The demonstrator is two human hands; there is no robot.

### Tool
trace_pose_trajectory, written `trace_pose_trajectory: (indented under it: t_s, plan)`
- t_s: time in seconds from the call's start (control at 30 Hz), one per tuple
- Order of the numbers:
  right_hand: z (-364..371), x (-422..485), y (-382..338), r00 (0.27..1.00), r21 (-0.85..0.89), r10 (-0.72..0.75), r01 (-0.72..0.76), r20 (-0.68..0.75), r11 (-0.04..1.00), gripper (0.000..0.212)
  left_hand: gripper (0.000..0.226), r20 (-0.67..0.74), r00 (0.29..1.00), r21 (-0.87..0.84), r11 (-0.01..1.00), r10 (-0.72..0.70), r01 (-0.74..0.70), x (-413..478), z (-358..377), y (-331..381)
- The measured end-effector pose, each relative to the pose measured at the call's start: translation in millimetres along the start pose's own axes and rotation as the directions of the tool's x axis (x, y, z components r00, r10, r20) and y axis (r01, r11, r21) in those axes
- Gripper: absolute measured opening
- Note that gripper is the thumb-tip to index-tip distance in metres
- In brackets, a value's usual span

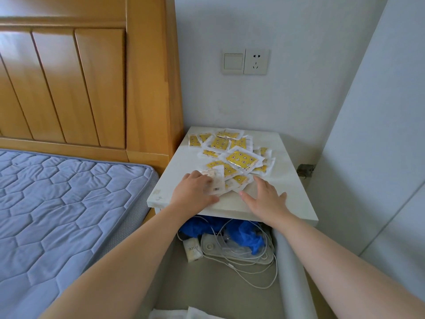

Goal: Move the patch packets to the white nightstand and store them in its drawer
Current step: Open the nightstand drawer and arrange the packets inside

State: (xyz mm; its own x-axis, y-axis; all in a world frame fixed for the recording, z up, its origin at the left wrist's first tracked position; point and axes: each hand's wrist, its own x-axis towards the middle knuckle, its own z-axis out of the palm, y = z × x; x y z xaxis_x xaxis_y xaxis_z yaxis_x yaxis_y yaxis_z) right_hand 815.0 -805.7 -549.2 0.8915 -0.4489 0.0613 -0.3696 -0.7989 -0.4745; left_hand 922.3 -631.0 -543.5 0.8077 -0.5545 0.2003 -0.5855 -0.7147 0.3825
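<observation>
White nightstand (287, 162) top bears patch packets (241, 158); left hand (195, 189) flat, covering some, right hand (264, 195) spread; drawer (292, 268) partly hidden.

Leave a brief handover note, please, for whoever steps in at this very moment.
Left hand: open, fingers resting on the near packets.
Right hand: open, flat on the nightstand top beside them.
Packets lie scattered on the nightstand.
Drawer stands open below, holding cables and blue cloth.
Done: packets moved to the nightstand.
Left: put them into the drawer.
</observation>
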Motion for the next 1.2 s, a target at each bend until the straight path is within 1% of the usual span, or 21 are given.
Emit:
trace_pose_trajectory:
  t_s: [0.07, 0.13, 0.2, 0.23, 0.27, 0.3, 0.37, 0.43, 0.5, 0.6, 0.67, 0.77, 0.83, 0.87, 0.9, 0.93, 0.97, 1.0, 1.07, 1.13, 1.2]
  plan:
    - [-1.7, 0.4, -0.7, 1.000, 0.028, 0.013, -0.013, 0.009, 1.000, 0.072, 0.032, -0.010, 1.000, -0.091, 0.996, -0.001, 0.000, -0.4, -3.7, 0.5]
    - [-3.5, 1.0, -1.2, 1.000, 0.067, 0.024, -0.025, 0.011, 0.997, 0.071, 0.007, -0.058, 0.994, -0.369, 0.927, -0.091, 0.063, -0.6, -13.9, 0.0]
    - [-4.8, 1.4, -0.7, 0.999, 0.107, 0.033, -0.033, 0.003, 0.994, 0.070, 0.019, -0.111, 0.972, -0.614, 0.783, -0.205, 0.095, 2.9, -23.3, -1.4]
    - [-5.3, 1.3, -0.4, 0.999, 0.123, 0.035, -0.035, 0.001, 0.992, 0.069, 0.016, -0.111, 0.974, -0.630, 0.772, -0.198, 0.086, 4.6, -25.8, -1.8]
    - [-5.9, 0.9, -0.1, 0.999, 0.137, 0.037, -0.036, 0.001, 0.990, 0.069, 0.008, -0.079, 0.987, -0.583, 0.809, -0.142, 0.070, 4.3, -27.6, -0.5]
    - [-6.5, 0.4, 0.0, 0.999, 0.151, 0.038, -0.038, 0.004, 0.988, 0.069, 0.013, 0.000, 0.997, -0.493, 0.868, -0.074, 0.064, 3.1, -26.9, 1.6]
    - [-7.3, -0.2, 0.7, 0.999, 0.181, 0.043, -0.044, 0.014, 0.982, 0.069, 0.058, 0.208, 0.978, -0.199, 0.980, 0.014, 0.028, 1.8, -17.9, 2.1]
    - [-8.0, 0.1, 1.5, 0.999, 0.194, 0.048, -0.052, 0.024, 0.980, 0.068, 0.079, 0.236, 0.969, 0.016, 0.997, 0.074, -0.080, 1.8, -12.1, 3.4]
    - [-8.3, 0.6, 1.8, 0.998, 0.207, 0.051, -0.056, 0.032, 0.977, 0.068, 0.068, 0.181, 0.981, 0.018, 0.997, 0.072, -0.076, 1.4, -13.0, 5.1]
    - [-10.0, 0.3, 1.8, 0.998, 0.239, 0.055, -0.062, 0.040, 0.969, 0.066, 0.035, 0.105, 0.992, 0.002, 0.997, 0.071, -0.072, -0.9, -17.5, 6.2]
    - [-11.4, 0.2, 1.6, 0.998, 0.263, 0.058, -0.066, 0.040, 0.962, 0.064, 0.026, -0.049, 0.999, -0.171, 0.985, 0.004, -0.012, -2.4, -24.0, 7.7]
    - [-12.2, 1.1, 1.8, 0.997, 0.294, 0.063, -0.072, 0.038, 0.953, 0.063, 0.032, -0.234, 0.929, -0.570, 0.815, -0.288, 0.109, 11.1, -36.2, 7.5]
    - [-12.5, 1.0, 1.8, 0.997, 0.303, 0.065, -0.072, 0.034, 0.950, 0.063, 0.026, -0.179, 0.903, -0.716, 0.681, -0.390, 0.152, 23.1, -37.2, 11.6]
    - [-12.3, 1.0, 2.0, 0.997, 0.310, 0.065, -0.072, 0.032, 0.948, 0.063, 0.012, -0.116, 0.907, -0.739, 0.645, -0.405, 0.193, 26.7, -35.0, 14.3]
    - [-12.4, 0.8, 2.1, 0.997, 0.320, 0.065, -0.071, 0.031, 0.945, 0.062, 0.014, -0.065, 0.914, -0.701, 0.670, -0.400, 0.243, 27.7, -31.8, 16.3]
    - [-12.6, 0.2, 2.5, 0.998, 0.326, 0.061, -0.068, 0.033, 0.943, 0.062, 0.038, -0.041, 0.930, -0.584, 0.764, -0.366, 0.275, 28.3, -23.6, 14.9]
    - [-12.8, -0.2, 2.7, 0.998, 0.330, 0.054, -0.063, 0.038, 0.942, 0.063, 0.057, -0.049, 0.950, -0.414, 0.872, -0.308, 0.262, 28.0, -14.3, 11.8]
    - [-13.1, -0.5, 3.2, 0.998, 0.334, 0.046, -0.058, 0.043, 0.941, 0.063, 0.065, -0.101, 0.968, -0.246, 0.949, -0.229, 0.199, 27.2, -7.5, 10.3]
    - [-13.6, -1.2, 3.8, 0.998, 0.331, 0.038, -0.054, 0.053, 0.942, 0.063, 0.054, -0.189, 0.981, -0.017, 0.999, -0.038, 0.036, 23.5, 0.5, 12.8]
    - [-13.3, -1.1, 4.0, 0.998, 0.321, 0.034, -0.050, 0.057, 0.946, 0.064, 0.039, -0.096, 0.993, 0.091, 0.994, 0.076, -0.067, 21.2, 6.7, 11.6]
    - [-13.2, -0.6, 3.8, 0.997, 0.324, 0.040, -0.057, 0.060, 0.944, 0.063, 0.040, 0.034, 0.997, 0.116, 0.990, 0.075, -0.079, 18.9, 14.7, 2.3]
